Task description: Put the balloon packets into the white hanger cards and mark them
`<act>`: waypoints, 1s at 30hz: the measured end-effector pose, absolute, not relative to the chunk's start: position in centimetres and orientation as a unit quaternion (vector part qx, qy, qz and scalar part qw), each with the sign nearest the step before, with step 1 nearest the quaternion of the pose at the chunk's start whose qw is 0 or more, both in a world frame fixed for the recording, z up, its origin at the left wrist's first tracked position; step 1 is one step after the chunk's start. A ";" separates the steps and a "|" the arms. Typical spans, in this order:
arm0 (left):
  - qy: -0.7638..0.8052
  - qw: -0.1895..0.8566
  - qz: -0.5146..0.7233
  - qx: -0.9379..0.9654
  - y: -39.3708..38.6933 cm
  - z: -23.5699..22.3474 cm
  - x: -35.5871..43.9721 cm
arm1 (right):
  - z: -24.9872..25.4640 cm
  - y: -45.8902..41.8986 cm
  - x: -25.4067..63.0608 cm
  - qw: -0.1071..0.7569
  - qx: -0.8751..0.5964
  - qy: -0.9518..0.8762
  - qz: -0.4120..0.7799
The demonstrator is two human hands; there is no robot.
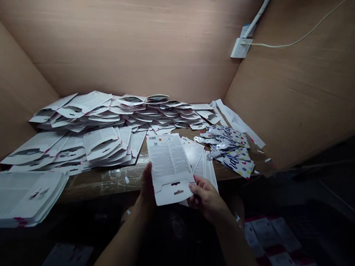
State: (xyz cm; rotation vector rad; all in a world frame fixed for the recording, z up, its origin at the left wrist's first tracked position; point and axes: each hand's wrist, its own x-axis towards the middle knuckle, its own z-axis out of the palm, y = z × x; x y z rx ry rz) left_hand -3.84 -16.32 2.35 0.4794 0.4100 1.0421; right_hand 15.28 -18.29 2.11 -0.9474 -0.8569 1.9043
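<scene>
left hand (147, 185) and right hand (206, 200) pinch a card (169, 168) over a scuffed bench (108, 185) between plywood walls (111, 37).

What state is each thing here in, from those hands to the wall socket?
Printed card, lifted, held by both hands
Left hand, gripping the card's lower left
Right hand, gripping the card's lower right edge
Fanned cards, overlapping in loose rows
Squared stack, neatly piled
Wall socket, white cable plugged in
</scene>
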 end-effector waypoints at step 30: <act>0.085 0.858 0.500 0.078 -13.3 -0.5 -1.0 | -1.8 -11.6 29.8 0.604 -0.732 -0.267 0.169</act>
